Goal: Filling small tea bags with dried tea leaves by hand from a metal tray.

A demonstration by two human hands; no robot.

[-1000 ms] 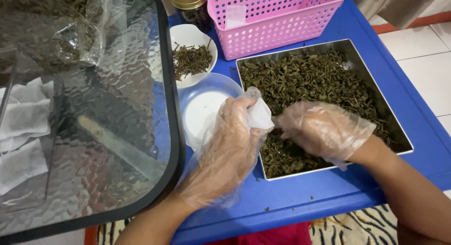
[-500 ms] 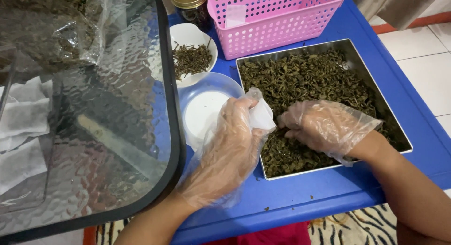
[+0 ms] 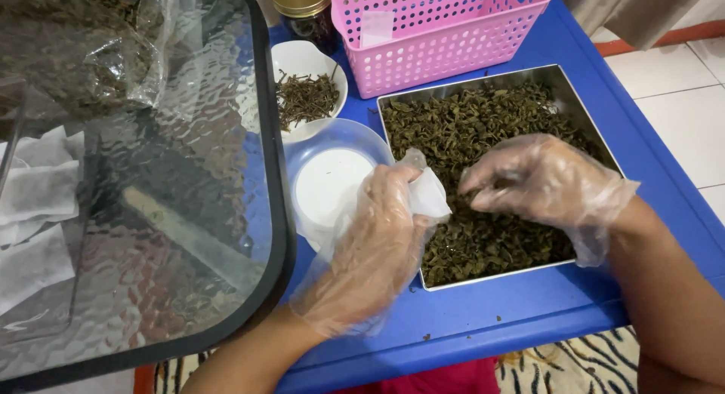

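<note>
Blue table (image 3: 529,303), white tile floor (image 3: 680,115) at 3 o'clock. Left hand (image 3: 377,243) grips white sachet (image 3: 427,195), mouth toward 1 o'clock; right hand (image 3: 540,179) pinched over steel tray (image 3: 495,277) of dried leaves (image 3: 468,130).

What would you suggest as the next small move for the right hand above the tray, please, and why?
Probably bring the right hand leftward to the white filter bag. The left hand holds that bag up at the edge of the steel tray, and the right fingertips appear pinched together just above the dried tea leaves, though whether the pinch holds any leaves is unclear.
</note>
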